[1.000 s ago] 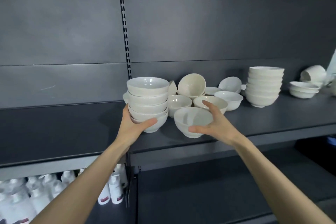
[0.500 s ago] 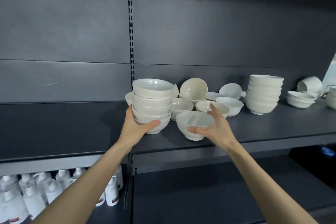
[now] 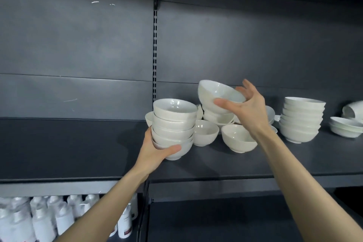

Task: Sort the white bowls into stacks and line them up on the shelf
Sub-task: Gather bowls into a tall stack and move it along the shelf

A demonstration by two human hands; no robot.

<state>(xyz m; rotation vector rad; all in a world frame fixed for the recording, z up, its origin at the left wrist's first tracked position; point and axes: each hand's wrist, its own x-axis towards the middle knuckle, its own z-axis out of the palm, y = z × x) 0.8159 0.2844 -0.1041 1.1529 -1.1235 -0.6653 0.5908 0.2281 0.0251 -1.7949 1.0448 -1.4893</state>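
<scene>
While left hand (image 3: 155, 153) grips the stack (image 3: 173, 125), right hand (image 3: 247, 108) holds a bowl (image 3: 214, 92).

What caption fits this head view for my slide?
Left hand grips a bowl stack on the shelf; right hand holds a tilted bowl raised beside it.

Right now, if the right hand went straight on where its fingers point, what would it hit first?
Likely the dark back panel: the right hand, gripping a tilted bowl, points up and left, clear above the stack in the left hand. Depth is unclear.
</scene>
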